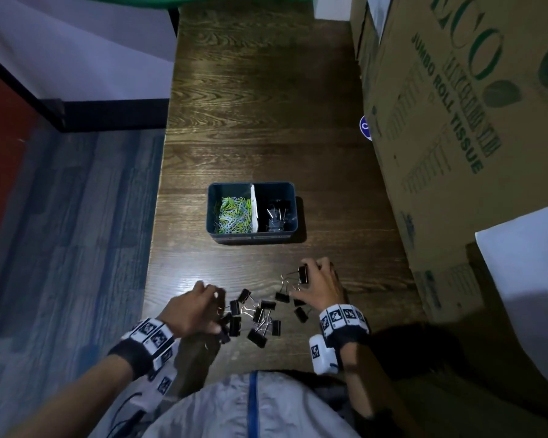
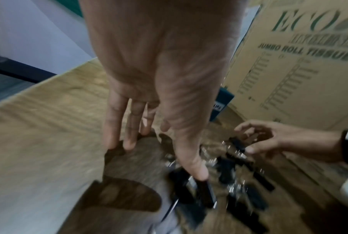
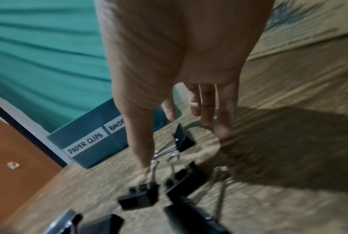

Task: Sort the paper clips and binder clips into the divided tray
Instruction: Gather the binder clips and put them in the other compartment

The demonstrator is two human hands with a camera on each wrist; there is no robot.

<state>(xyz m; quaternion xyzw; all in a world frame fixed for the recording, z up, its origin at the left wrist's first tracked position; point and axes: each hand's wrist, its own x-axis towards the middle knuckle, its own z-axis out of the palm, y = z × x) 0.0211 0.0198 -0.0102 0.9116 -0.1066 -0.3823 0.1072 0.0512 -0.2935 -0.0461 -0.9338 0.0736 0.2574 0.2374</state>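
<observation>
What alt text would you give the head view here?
Two hands, left hand and right hand, reach into a scatter of black binder clips on a dark wooden table. Beyond them sits a divided tray, paper clips in its left half, binder clips in its right. Cardboard boxes stand along the right.

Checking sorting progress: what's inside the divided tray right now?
In the divided tray, the left compartment holds coloured paper clips and the right holds black binder clips. Whatever lies beneath each pile is covered.
</observation>
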